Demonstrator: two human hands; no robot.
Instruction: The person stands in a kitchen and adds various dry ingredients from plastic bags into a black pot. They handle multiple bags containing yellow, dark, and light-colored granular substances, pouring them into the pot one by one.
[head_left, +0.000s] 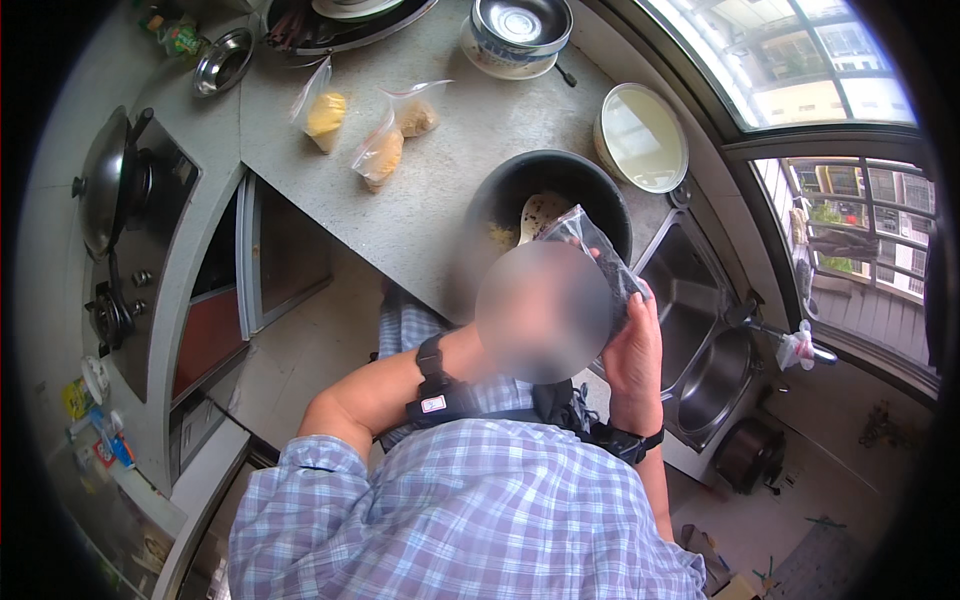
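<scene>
My right hand (636, 352) grips the lower end of a clear plastic bag (626, 289) with dark contents. The bag's mouth lies over a large dark round pot (596, 180). My left hand (540, 300) is at the bag's upper part; a round blur covers most of it, though fingertips show against the plastic. Inside the pot, a pale spoon or rice paddle (536, 214) with dark specks leans by some yellowish food (501, 236). Beyond the pot stand zip bags of yellow powder (325, 116), orange-tan powder (382, 157) and brownish powder (417, 118).
A bowl of pale liquid (646, 139) stands beside the pot, near the double sink (682, 285). Stacked bowls (517, 45) and a metal bowl (223, 64) are at the back. A wok (105, 184) sits on the stove at the left. The counter's edge (352, 262) runs diagonally before me.
</scene>
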